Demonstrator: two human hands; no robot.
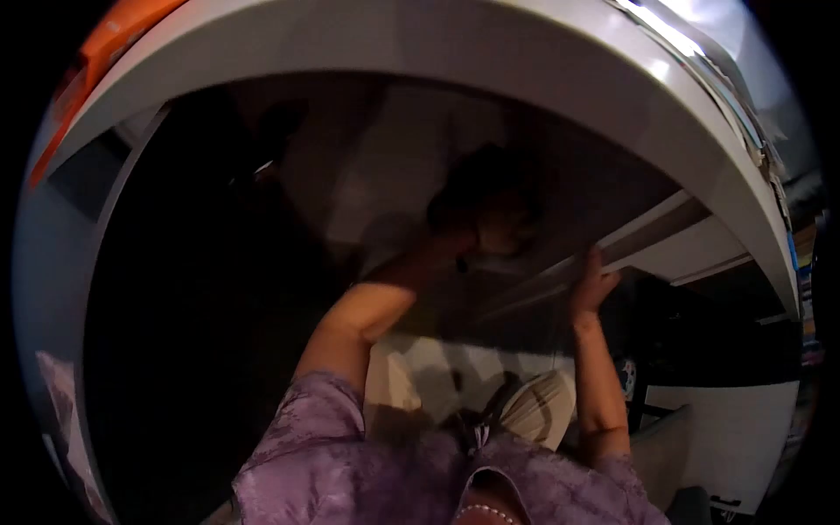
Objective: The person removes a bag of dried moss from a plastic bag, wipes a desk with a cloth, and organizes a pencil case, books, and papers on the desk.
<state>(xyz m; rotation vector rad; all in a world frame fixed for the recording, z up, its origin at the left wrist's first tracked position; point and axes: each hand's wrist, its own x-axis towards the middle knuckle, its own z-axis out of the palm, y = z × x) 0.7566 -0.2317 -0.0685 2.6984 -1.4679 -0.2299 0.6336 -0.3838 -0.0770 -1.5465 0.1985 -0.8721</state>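
Note:
Under a curved white desk edge (420,44), my left arm reaches forward into deep shadow. My left hand (459,243) is dim, beside a dark shape with a paler, yellowish lower part (503,232); whether it grips this is hidden by the dark. To the right, my right hand (595,284) is raised at the edge of a dark panel, near a pale strip (647,227). One finger points up, and the other fingers are too dim to make out, so I cannot tell what they hold.
An orange object (109,44) lies on the desk at the upper left. Papers or books (735,105) line its right edge. A white drawer front (726,437) stands at the lower right. My knees in light trousers (538,407) are below.

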